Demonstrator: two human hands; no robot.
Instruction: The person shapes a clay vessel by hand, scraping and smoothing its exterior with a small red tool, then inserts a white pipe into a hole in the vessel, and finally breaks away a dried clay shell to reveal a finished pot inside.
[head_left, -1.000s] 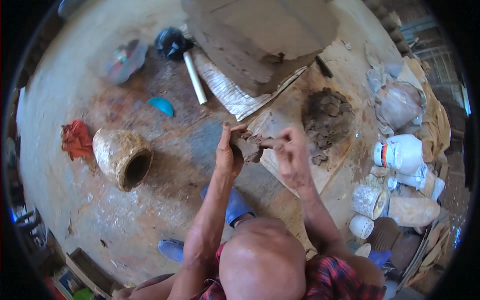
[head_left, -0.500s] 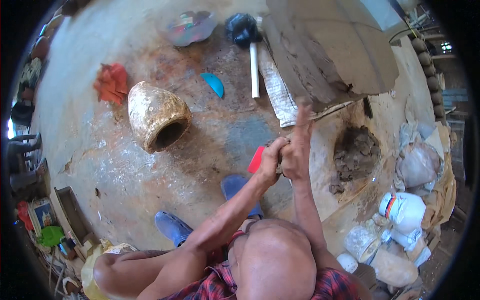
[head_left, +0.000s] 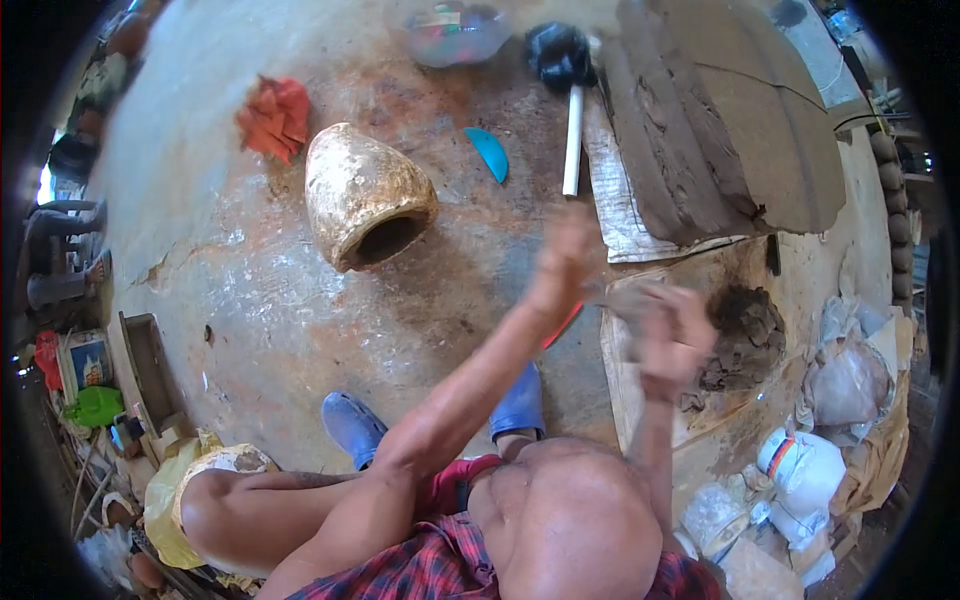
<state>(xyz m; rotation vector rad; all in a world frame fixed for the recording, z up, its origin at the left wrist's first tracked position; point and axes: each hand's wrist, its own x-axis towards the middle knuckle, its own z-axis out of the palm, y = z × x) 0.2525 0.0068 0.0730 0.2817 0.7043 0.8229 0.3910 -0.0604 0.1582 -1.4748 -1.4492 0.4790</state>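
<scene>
Both my hands are held up in front of me, a little apart and smeared by motion. My left hand (head_left: 568, 265) is raised over the floor, its fingers too blurred to read. My right hand (head_left: 677, 340) is beside it, near the dark clay lump (head_left: 752, 325). A greyish, blurred shape (head_left: 622, 300) shows between the hands; whether either one holds it is unclear. Partly hidden behind my left wrist is a flat red piece (head_left: 565, 326). Farther left, a pale, crusted hollow form (head_left: 360, 185) lies on its side with its dark mouth toward me.
A blue half-round piece (head_left: 487, 155), a white tube (head_left: 573, 145) and a red cloth (head_left: 275, 118) lie on the floor. Brown clay slabs (head_left: 680, 140) rest on cardboard at far right. A black bag (head_left: 558, 55) and clear basin (head_left: 450, 35) stand beyond; a white tub (head_left: 803, 468) is nearby right.
My hands were together and have come apart, the right one moving right and down. The scene has shifted mostly rightward as the head view turned.
</scene>
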